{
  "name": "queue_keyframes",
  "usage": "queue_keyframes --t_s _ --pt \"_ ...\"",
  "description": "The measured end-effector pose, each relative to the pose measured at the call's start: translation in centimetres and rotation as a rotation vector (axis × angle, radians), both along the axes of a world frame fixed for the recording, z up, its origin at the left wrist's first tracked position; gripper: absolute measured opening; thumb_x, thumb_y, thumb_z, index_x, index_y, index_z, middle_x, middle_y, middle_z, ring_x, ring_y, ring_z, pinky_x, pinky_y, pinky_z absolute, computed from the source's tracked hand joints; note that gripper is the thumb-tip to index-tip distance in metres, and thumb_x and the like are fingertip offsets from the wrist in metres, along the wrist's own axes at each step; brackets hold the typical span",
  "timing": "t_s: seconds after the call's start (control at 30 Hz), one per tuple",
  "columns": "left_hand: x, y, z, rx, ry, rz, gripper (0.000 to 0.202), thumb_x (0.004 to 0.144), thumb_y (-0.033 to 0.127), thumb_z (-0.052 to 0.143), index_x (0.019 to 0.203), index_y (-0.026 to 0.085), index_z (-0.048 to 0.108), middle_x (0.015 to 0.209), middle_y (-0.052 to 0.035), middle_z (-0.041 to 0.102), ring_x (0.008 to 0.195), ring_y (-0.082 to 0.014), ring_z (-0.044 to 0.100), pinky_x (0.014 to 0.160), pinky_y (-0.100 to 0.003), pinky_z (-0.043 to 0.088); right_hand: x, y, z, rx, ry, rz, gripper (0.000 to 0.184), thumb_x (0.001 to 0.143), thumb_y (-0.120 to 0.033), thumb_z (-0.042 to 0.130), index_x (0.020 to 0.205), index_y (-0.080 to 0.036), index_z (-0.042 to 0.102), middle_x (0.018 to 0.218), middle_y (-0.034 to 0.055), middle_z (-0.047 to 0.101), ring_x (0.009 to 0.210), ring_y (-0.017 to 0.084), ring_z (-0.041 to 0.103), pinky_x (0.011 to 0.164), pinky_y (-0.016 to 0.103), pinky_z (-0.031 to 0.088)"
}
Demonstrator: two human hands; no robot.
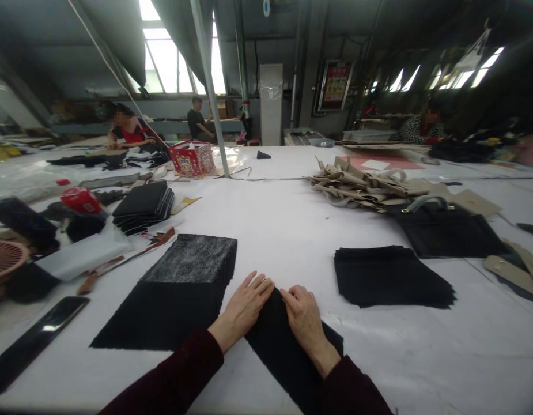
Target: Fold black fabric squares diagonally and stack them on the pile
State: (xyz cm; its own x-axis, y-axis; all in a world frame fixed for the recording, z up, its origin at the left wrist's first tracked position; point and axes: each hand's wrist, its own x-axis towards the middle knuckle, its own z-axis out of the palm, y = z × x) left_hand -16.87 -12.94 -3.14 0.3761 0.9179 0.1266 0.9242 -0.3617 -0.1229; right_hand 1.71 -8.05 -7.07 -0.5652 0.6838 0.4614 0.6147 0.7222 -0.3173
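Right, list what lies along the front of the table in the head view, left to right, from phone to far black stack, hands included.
Glossy black phone → black fabric stack with speckled grey section → left hand → right hand → plain black fabric stack.

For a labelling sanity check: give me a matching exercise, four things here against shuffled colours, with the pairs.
Things
1. Cloth under the right hand
2. Fan
3. Right sleeve
4. Heap of strap-like pieces

Colours
a. pink
b. beige
c. black
d. dark maroon

Pairs: 1-c, 2-a, 3-d, 4-b
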Motion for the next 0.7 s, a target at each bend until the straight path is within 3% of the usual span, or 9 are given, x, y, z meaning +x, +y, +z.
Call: queue_keyframes --t_s 0.27,0.5,0.7 --pt "0.6 0.3 0.3 -0.047 -0.008 -0.025 0.064 0.081 0.004 0.044 0.143 0.019 0.038 0.124 -0.008 0.057 0.122 -0.0205 0.047 0.115 -0.042 0.024 1.4 -0.4 -0.1 0.031 -0.017 -0.001 0.028 0.091 -0.007 0.048 0.11 -0.02 0.064 0.088 0.0041 0.055 0.083 0.018 0.047 0.077 0.03 0.034" --pt "1.0 0.0 0.4 -0.04 -0.012 -0.043 0.062 0.081 0.004 0.046 0.14 0.022 0.042 0.13 -0.0072 0.053 0.128 -0.0216 0.043 0.115 -0.043 0.024 2.6 -1.0 0.0 0.081 -0.035 -0.013 0.026 0.091 -0.008 0.047 0.107 -0.02 0.065 0.085 0.0037 0.054 0.081 0.018 0.046 0.073 0.029 0.033" --pt "1.4 0.1 0.0 -0.046 -0.003 -0.085 0.06 0.084 0.005 0.044 0.142 0.02 0.039 0.125 -0.0078 0.057 0.122 -0.0201 0.048 0.114 -0.039 0.026 3.9 -1.4 0.1 0.071 -0.042 -0.017 0.027 0.092 -0.007 0.046 0.108 -0.019 0.064 0.086 0.004 0.054 0.081 0.018 0.046 0.075 0.031 0.033"
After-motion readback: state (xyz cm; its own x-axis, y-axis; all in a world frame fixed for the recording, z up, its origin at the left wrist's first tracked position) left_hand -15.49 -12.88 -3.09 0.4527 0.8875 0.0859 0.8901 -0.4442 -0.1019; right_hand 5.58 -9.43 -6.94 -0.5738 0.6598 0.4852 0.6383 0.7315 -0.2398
